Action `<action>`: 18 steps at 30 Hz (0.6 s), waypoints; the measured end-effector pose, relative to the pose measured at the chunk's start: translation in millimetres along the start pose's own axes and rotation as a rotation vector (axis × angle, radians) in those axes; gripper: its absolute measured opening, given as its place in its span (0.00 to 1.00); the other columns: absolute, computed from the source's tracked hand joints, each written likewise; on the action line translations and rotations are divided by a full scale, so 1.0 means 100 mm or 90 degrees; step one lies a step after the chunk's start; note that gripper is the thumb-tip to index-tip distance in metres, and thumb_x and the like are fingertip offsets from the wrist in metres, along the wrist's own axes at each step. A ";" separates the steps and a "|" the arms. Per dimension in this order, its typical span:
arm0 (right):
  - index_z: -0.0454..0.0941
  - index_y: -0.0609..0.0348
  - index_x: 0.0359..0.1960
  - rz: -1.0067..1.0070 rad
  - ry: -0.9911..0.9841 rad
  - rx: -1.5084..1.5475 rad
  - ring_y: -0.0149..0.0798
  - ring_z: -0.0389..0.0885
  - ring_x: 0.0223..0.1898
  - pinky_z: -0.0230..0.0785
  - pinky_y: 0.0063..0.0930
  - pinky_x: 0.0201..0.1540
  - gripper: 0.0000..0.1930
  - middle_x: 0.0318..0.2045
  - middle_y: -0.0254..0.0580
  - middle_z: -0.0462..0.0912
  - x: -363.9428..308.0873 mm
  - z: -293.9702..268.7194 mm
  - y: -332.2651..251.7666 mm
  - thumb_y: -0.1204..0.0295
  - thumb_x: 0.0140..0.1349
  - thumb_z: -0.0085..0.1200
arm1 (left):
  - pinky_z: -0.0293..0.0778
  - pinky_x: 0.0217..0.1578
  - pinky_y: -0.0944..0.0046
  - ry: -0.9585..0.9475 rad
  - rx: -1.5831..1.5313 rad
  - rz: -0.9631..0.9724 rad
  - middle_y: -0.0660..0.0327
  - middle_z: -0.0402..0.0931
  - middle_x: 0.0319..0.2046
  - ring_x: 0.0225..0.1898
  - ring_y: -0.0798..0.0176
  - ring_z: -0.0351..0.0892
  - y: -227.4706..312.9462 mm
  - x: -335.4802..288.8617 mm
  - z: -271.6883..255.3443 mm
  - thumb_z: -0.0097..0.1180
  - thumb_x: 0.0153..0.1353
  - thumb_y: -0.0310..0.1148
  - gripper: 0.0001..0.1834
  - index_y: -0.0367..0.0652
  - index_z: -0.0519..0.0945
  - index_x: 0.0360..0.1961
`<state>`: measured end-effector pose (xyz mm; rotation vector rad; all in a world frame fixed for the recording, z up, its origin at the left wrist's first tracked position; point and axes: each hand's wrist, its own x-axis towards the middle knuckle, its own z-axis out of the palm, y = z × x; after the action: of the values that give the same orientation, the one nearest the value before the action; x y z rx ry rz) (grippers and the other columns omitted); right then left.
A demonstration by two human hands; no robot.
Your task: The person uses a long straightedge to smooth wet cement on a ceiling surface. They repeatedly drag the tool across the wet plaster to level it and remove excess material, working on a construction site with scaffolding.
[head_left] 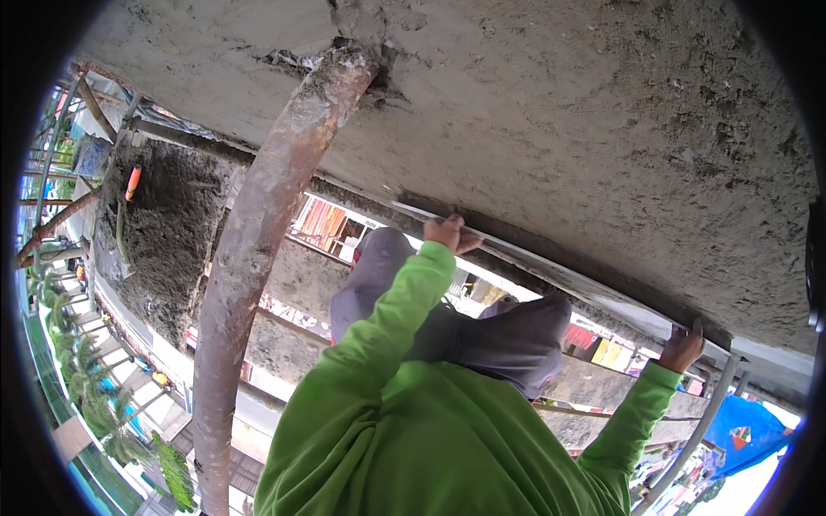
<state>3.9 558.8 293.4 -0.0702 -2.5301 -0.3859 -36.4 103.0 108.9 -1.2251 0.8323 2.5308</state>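
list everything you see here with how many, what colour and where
straightedge: 1, pale grey, along the wall's lower edge
wall: 1, grey, across the top
thick wooden pole: 1, brown, left of centre
mortar: 1 patch, dark grey, left
small object: 1, orange, by the mortar
thin poles: several, brown, far left
planks: several, grey, around the legs
palms: several, green, lower left
tarp: 1, blue, lower right
trouser legs: 2, grey, centre
top: 1, green, bottom centre
left hand: 1, bare, gripping the straightedge
right hand: 1, bare, gripping its right end
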 end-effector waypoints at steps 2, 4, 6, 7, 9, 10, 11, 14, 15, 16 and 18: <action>0.71 0.65 0.38 0.183 -0.002 0.240 0.46 0.72 0.31 0.65 0.37 0.35 0.16 0.30 0.48 0.76 0.07 -0.07 -0.31 0.76 0.44 0.56 | 0.79 0.25 0.54 0.020 0.018 0.072 0.40 0.71 0.27 0.26 0.45 0.77 0.35 -0.25 -0.02 0.42 0.54 0.27 0.17 0.23 0.60 0.41; 0.72 0.64 0.33 0.506 0.038 0.704 0.41 0.72 0.27 0.66 0.34 0.30 0.10 0.26 0.45 0.76 0.13 -0.07 -0.56 0.76 0.48 0.52 | 0.80 0.25 0.56 0.041 0.056 0.161 0.42 0.71 0.26 0.25 0.49 0.77 0.69 -0.40 -0.10 0.42 0.54 0.27 0.16 0.23 0.61 0.40; 0.71 0.62 0.28 0.750 0.035 1.037 0.32 0.70 0.24 0.66 0.28 0.28 0.04 0.23 0.39 0.74 0.14 -0.05 -0.85 0.75 0.53 0.46 | 0.80 0.24 0.58 0.026 0.067 0.298 0.45 0.70 0.25 0.23 0.53 0.77 0.98 -0.53 -0.18 0.41 0.54 0.27 0.14 0.23 0.62 0.37; 0.70 0.65 0.31 0.703 0.030 1.002 0.34 0.71 0.25 0.67 0.31 0.28 0.06 0.23 0.40 0.74 0.07 0.03 -0.84 0.77 0.51 0.49 | 0.79 0.19 0.59 0.002 0.077 0.303 0.48 0.69 0.27 0.20 0.52 0.77 1.18 -0.59 -0.21 0.44 0.55 0.27 0.15 0.21 0.59 0.33; 0.69 0.69 0.36 0.627 0.021 0.999 0.36 0.73 0.27 0.68 0.33 0.29 0.12 0.24 0.42 0.73 -0.10 0.18 -0.92 0.79 0.49 0.53 | 0.79 0.21 0.61 0.009 0.125 0.316 0.48 0.69 0.29 0.22 0.54 0.77 1.42 -0.72 -0.24 0.46 0.55 0.29 0.16 0.22 0.62 0.35; 0.68 0.70 0.38 0.597 0.015 1.028 0.37 0.73 0.28 0.69 0.33 0.30 0.14 0.24 0.42 0.73 -0.14 0.15 -1.02 0.80 0.48 0.53 | 0.79 0.24 0.60 0.011 0.138 0.341 0.49 0.69 0.28 0.24 0.55 0.77 1.52 -0.80 -0.22 0.46 0.54 0.29 0.16 0.24 0.63 0.36; 0.68 0.70 0.39 0.564 0.012 1.061 0.38 0.74 0.28 0.70 0.34 0.31 0.15 0.25 0.43 0.73 -0.13 0.16 -1.14 0.80 0.48 0.54 | 0.79 0.26 0.58 0.012 0.151 0.366 0.51 0.70 0.27 0.25 0.56 0.77 1.61 -0.87 -0.18 0.47 0.54 0.29 0.15 0.26 0.64 0.37; 0.68 0.68 0.40 0.622 -0.053 1.237 0.38 0.74 0.28 0.70 0.32 0.35 0.13 0.25 0.43 0.74 -0.03 -0.10 -1.55 0.77 0.53 0.50 | 0.75 0.34 0.53 0.018 0.325 0.519 0.55 0.71 0.30 0.33 0.58 0.75 1.78 -0.67 -0.57 0.51 0.52 0.31 0.17 0.32 0.66 0.41; 0.68 0.68 0.41 0.640 -0.071 1.294 0.38 0.74 0.28 0.71 0.32 0.36 0.12 0.25 0.43 0.74 -0.01 -0.18 -1.68 0.76 0.54 0.48 | 0.73 0.37 0.51 0.013 0.406 0.580 0.57 0.71 0.31 0.36 0.59 0.74 1.87 -0.55 -0.74 0.53 0.51 0.32 0.19 0.34 0.66 0.42; 0.68 0.67 0.41 0.662 -0.084 1.347 0.37 0.74 0.28 0.71 0.31 0.38 0.12 0.25 0.42 0.74 -0.03 -0.25 -1.79 0.75 0.56 0.47 | 0.74 0.34 0.55 -0.063 0.270 0.499 0.54 0.71 0.33 0.35 0.58 0.74 1.99 -0.54 -0.86 0.47 0.54 0.34 0.17 0.35 0.66 0.43; 0.70 0.62 0.37 0.701 -0.181 1.398 0.37 0.74 0.28 0.70 0.31 0.38 0.08 0.25 0.43 0.75 -0.12 -0.21 -2.02 0.71 0.58 0.45 | 0.74 0.31 0.59 -0.136 0.076 0.407 0.51 0.71 0.35 0.34 0.58 0.75 2.28 -0.55 -1.04 0.37 0.59 0.38 0.17 0.37 0.67 0.43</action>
<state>-1.5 359.9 251.2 -0.5456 -1.3560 2.6121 -28.2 -140.2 190.6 -0.7032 1.4794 2.9520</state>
